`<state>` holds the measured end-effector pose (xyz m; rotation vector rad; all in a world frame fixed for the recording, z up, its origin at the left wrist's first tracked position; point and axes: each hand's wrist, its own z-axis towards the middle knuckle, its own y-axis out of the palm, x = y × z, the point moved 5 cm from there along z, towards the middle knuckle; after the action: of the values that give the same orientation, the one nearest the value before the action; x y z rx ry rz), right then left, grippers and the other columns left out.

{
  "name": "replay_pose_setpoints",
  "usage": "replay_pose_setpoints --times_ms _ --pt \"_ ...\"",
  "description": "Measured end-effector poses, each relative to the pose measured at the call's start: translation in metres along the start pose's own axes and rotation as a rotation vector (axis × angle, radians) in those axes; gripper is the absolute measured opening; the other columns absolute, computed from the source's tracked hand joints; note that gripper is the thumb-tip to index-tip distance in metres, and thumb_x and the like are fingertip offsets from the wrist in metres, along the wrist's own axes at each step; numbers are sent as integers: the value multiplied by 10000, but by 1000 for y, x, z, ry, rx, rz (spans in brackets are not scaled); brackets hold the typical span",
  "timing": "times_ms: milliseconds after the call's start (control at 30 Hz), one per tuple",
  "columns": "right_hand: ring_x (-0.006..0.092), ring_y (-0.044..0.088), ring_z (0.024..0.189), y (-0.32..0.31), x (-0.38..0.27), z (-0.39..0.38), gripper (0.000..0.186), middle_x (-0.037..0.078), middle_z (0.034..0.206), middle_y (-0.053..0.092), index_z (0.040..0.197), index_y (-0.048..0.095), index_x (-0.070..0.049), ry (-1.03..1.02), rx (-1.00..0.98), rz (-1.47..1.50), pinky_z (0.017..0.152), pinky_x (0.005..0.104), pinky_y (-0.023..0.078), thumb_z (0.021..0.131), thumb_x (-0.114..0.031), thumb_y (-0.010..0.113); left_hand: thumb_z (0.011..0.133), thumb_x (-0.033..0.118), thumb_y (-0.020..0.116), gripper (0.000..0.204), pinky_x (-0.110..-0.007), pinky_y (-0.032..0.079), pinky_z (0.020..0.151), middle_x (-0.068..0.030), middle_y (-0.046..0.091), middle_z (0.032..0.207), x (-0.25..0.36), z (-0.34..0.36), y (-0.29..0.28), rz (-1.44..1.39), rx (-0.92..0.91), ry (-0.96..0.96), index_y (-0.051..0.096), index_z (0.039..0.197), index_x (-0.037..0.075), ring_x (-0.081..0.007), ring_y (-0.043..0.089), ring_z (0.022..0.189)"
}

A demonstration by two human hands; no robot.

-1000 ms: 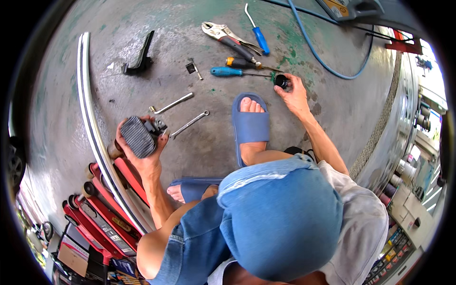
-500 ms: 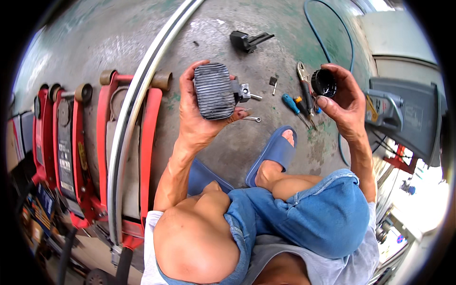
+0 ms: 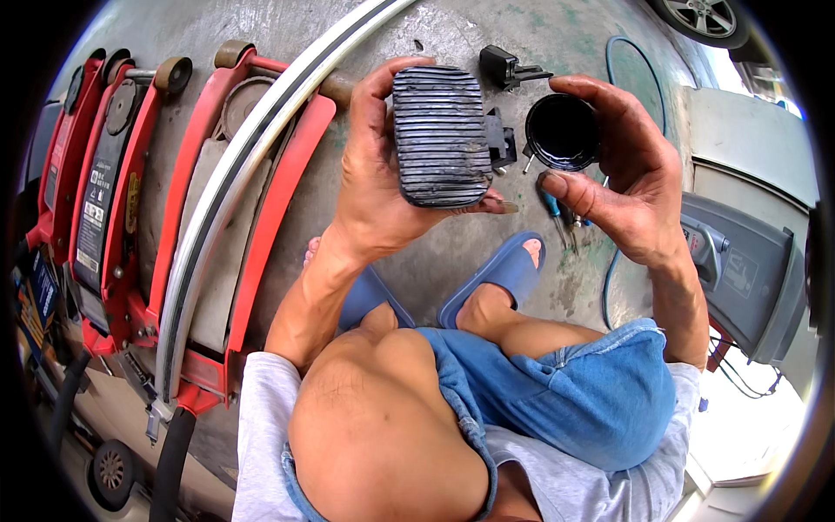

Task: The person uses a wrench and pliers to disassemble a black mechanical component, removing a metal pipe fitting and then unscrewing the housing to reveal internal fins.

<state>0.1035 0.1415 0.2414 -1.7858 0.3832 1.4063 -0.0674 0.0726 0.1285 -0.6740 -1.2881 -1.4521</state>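
Because the ribbed black pedal pad (image 3: pixel 442 135) has a metal bracket (image 3: pixel 498 139) behind its rubber face, it probably weighs more than it looks and will not flex; the grooves give good purchase, so taking it by the long edges seems the safe hold. It sits raised in front of the person, above the concrete floor (image 3: pixel 452 261). The left hand (image 3: pixel 383 187) is curled around it, fingers over the near edge at the top and the thumb pressed under the lower end, palm behind the pad.

Close to its right, the small round black cup (image 3: pixel 562 130) (a cap or sleeve, I cannot tell which) looks light, rigid and possibly greasy, best held by its rim. The right hand (image 3: pixel 622 174) does so, half closed, fingers arched over the top of the rim and the thumb against it from below.

Red floor jacks (image 3: pixel 113 200) lie to the left, screwdrivers (image 3: pixel 557 217) on the floor beneath the hands.
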Motion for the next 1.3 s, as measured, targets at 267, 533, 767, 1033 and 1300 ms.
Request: replay_pose_setpoints --times_ms 267,533,767,1033,1300 --pt "226 575 1253 0 1 -2 710 153 1400 558 1408 487 43 -13 -54 -165 1051 353 475 793 -31 833 502 147 1024 1195 -317 543 954 -92 564 1257 9 2 8 20 -15 0 293 1443 47 -177 602 1127" --pt "258 561 1286 -9 0 -5 687 170 1420 543 1395 512 35 -189 -15 -176 1061 371 484 785 -5 826 487 145 1027 1211 -324 544 969 -98 561 1268 7 4 13 58 -42 89 290 1442 43 -183 599 1141" --pt "269 552 1297 -12 -8 -1 716 177 1405 553 1397 509 35 -274 -27 -255 1069 377 483 757 32 828 523 26 980 1161 -427 561 968 -152 626 1195 7 7 11 19 -76 141 296 1462 18 -286 660 1107" --pt "331 556 1305 -13 -20 6 752 216 1369 584 1423 490 0 -441 -130 -348 1080 437 492 747 42 818 510 48 995 1140 -372 582 927 -125 582 1255 -13 9 3 -215 -4 22 325 1432 38 -223 649 1099" --pt "331 558 1304 -11 -21 9 769 212 1368 586 1428 485 -5 -475 -136 -389 1077 437 498 739 36 825 496 21 991 1138 -380 599 912 -154 595 1254 -13 9 4 -323 13 -10 334 1425 50 -245 649 1119"
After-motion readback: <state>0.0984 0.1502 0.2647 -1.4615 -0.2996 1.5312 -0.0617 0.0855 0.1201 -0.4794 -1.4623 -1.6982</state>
